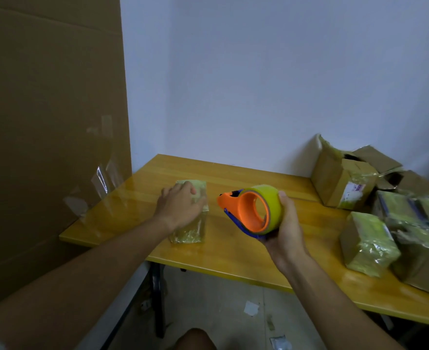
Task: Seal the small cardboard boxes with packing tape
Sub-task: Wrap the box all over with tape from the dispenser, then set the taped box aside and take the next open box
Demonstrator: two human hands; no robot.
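Orange plastic fills the middle of the frame: the tape dispenser [250, 210], carrying a roll of yellowish packing tape [271, 205], sits in my right hand [285, 231]. My fingers and thumb curl round the roll from the right and from below, and the dispenser's pointed orange nose faces left, held up above the table and touching nothing else.

My left hand [180, 207] lies on top of a small box [190, 223] left of centre. The fingers are spread and fairly straight, pressing down on the box's top rather than wrapping round it. The box stands on the yellow wooden table [233, 248] and is already covered in shiny tape on the sides I can see. A gap of bare tabletop separates it from the dispenser.

At the right edge of the frame a heap of other boxes [410, 223] crowds the table. The near ones [367, 243] are wrapped in glossy tape; one further back, at the upper right of the heap, is plain cardboard with its flaps standing open [344, 178] and a white label on its side.

A big sheet of brown cardboard [51, 122] takes up the left of the frame, with strips of clear tape [102, 180] stuck on its lower right part. Behind the table is a pale wall [259, 72]. At the bottom of the frame the floor [221, 299] shows a few scraps of litter under the table's edge.
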